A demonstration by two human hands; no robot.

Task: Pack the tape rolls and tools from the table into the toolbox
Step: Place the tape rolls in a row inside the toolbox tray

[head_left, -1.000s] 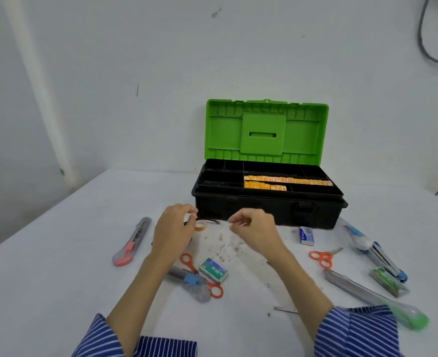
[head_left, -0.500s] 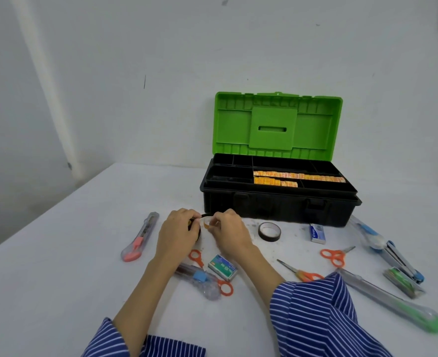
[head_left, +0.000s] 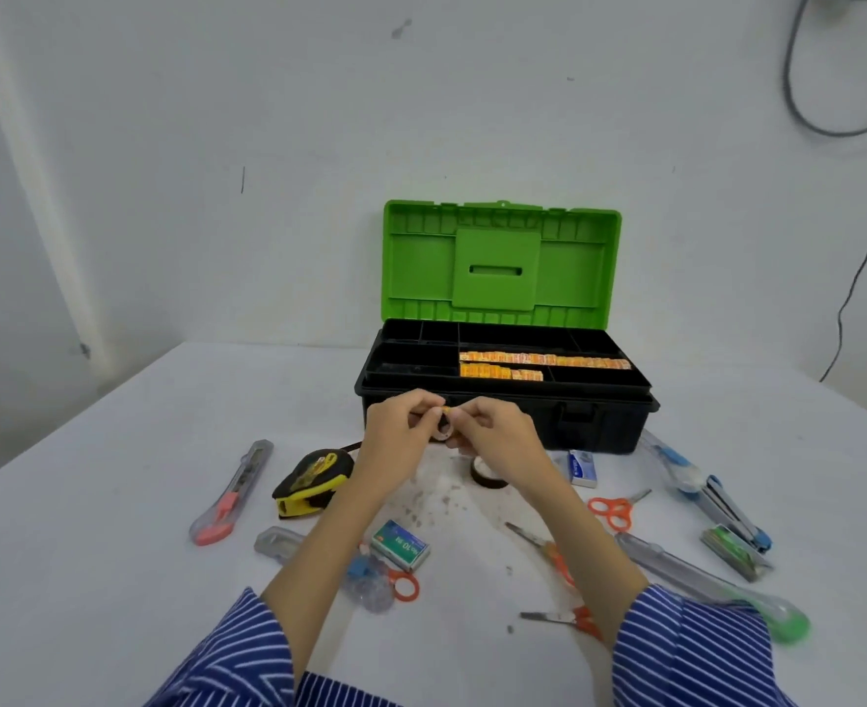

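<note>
Striped sleeves pushed back, both forearms reach forward; left hand (head_left: 396, 431) and right hand (head_left: 492, 433) meet, fingers curled, pinching a small tape roll (head_left: 443, 427) just before the open toolbox (head_left: 503, 400).

The small green and white box (head_left: 401, 544) on the table (head_left: 115, 502), at about 6 o'clock from the toolbox (head_left: 503, 400), reads "No.10" on its side. The orange strips (head_left: 538, 360) in the toolbox tray carry print too small to read, as does the blue and white box (head_left: 582, 466).
</note>
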